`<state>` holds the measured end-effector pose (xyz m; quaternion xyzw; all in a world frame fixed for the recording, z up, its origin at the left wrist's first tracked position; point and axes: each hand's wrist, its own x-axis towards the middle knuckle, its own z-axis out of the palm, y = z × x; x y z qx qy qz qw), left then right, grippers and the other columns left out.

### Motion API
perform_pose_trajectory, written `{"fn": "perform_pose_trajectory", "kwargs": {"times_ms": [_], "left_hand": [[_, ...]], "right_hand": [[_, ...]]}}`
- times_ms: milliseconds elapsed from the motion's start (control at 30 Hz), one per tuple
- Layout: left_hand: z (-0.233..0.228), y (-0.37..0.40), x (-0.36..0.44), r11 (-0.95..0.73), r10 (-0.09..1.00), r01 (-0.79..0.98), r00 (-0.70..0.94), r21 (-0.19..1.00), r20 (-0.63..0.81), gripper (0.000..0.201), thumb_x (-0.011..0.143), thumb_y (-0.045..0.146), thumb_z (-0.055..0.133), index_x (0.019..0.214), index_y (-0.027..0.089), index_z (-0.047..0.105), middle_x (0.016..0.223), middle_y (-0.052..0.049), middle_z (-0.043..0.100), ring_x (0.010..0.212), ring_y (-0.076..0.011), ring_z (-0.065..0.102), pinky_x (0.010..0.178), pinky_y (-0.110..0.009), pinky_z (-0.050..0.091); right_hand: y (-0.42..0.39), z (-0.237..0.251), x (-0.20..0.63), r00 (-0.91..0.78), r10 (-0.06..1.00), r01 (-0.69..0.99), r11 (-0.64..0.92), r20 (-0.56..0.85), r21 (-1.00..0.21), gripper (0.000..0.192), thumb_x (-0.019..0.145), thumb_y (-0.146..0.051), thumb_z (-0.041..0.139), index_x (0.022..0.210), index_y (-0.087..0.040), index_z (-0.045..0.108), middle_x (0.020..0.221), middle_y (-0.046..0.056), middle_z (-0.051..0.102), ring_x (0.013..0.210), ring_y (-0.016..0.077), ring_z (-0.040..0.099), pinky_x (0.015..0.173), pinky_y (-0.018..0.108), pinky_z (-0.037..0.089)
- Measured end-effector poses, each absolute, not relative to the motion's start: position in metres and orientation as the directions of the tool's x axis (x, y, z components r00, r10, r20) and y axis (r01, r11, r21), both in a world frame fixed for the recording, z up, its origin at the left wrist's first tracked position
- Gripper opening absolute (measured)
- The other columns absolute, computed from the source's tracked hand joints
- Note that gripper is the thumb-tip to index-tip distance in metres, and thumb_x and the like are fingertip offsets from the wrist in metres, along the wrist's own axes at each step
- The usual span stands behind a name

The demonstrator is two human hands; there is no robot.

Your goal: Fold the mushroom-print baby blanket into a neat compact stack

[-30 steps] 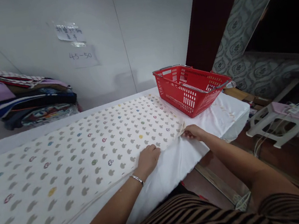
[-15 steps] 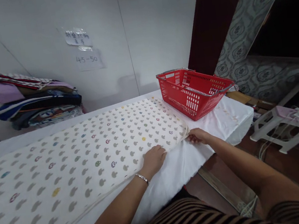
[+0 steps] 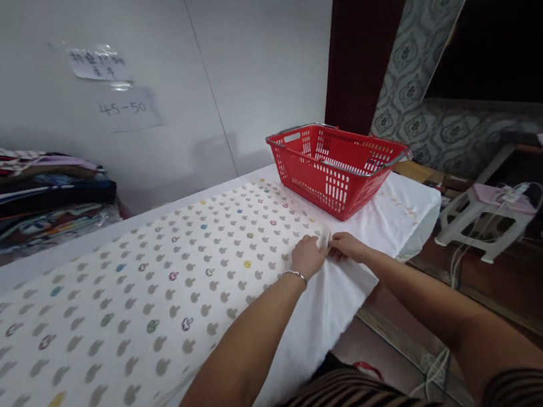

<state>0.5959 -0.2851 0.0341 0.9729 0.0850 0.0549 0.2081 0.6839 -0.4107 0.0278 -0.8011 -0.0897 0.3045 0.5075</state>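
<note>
A long cream cloth [image 3: 128, 298] printed with grey and coloured shapes lies flat on the white-covered table [image 3: 405, 218]. My left hand [image 3: 308, 255], with a bracelet at the wrist, rests on the cloth's near right corner, fingers curled at its edge. My right hand [image 3: 345, 245] pinches that same corner from the right side. The two hands are almost touching at the corner.
A red plastic basket [image 3: 337, 164] with metal handles stands on the table's right end, just behind the hands. A stack of folded fabrics [image 3: 23, 198] lies against the wall at the far left. A white stool [image 3: 480, 218] with cables stands on the floor to the right.
My left hand has slid right along the cloth's near edge to the corner, beside my right hand. The right hand stays at the corner. The view has shifted slightly.
</note>
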Motion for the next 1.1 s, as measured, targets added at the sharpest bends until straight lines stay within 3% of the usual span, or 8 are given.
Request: {"fn": "perform_pose_trajectory", "kwargs": {"times_ms": [233,400,467,567,900,1100], "left_hand": [[0.025,-0.294,0.626,-0.906,0.147,0.127,0.989,0.405,0.019,0.023,0.084,0.029,0.046,0.092,0.017,0.064,0.098,-0.009,0.062,0.092,-0.0214,0.058,0.077,-0.032,0.044],[0.044,-0.288,0.638,-0.890,0.234,0.152,0.961,0.429,0.146,0.031,0.091,0.023,0.034,0.106,0.019,0.060,0.104,-0.008,0.059,0.094,-0.0180,0.056,0.079,-0.029,0.043],[0.048,-0.288,0.638,-0.914,0.165,0.086,0.972,0.397,0.168,0.031,0.091,0.022,0.035,0.111,0.021,0.058,0.106,-0.008,0.057,0.097,-0.0178,0.055,0.081,-0.028,0.042],[0.045,-0.294,0.633,-0.936,0.060,0.031,0.995,0.350,0.073,0.028,0.090,0.020,0.037,0.108,0.020,0.059,0.103,-0.008,0.057,0.096,-0.0185,0.055,0.078,-0.028,0.043],[0.040,-0.302,0.620,-0.952,0.017,-0.008,0.997,0.307,0.076,0.024,0.089,0.019,0.040,0.104,0.019,0.058,0.101,-0.008,0.059,0.096,-0.0196,0.055,0.078,-0.030,0.043],[0.037,-0.303,0.620,-0.958,-0.026,-0.046,0.997,0.281,0.073,0.025,0.088,0.019,0.041,0.108,0.018,0.056,0.103,-0.008,0.059,0.098,-0.0203,0.055,0.083,-0.032,0.043]], "right_hand": [[-0.410,0.020,0.690,0.814,0.446,-0.186,-0.408,-0.372,-0.894,0.014,0.077,-0.009,0.048,0.070,-0.020,0.043,0.042,-0.006,0.054,0.035,0.0101,0.053,0.030,0.017,0.027],[-0.417,0.022,0.690,0.766,0.501,-0.264,-0.328,-0.404,-0.907,0.013,0.076,-0.014,0.052,0.070,-0.021,0.043,0.046,-0.006,0.057,0.034,0.0076,0.049,0.030,0.017,0.025],[-0.419,0.024,0.690,0.741,0.536,-0.295,-0.280,-0.403,-0.914,0.013,0.075,-0.017,0.054,0.069,-0.021,0.044,0.047,-0.006,0.057,0.035,0.0072,0.049,0.031,0.017,0.025],[-0.419,0.025,0.691,0.725,0.554,-0.323,-0.251,-0.409,-0.913,0.013,0.073,-0.018,0.055,0.068,-0.021,0.044,0.047,-0.006,0.056,0.036,0.0072,0.048,0.032,0.017,0.026],[-0.425,0.022,0.694,0.733,0.558,-0.348,-0.183,-0.388,-0.920,0.018,0.069,-0.019,0.058,0.070,-0.022,0.041,0.048,-0.005,0.058,0.036,0.0078,0.049,0.033,0.017,0.023],[-0.428,0.029,0.698,0.662,0.630,-0.349,-0.219,-0.406,-0.911,0.008,0.073,-0.022,0.055,0.070,-0.019,0.048,0.057,-0.001,0.063,0.041,0.0088,0.053,0.033,0.018,0.024]]}}
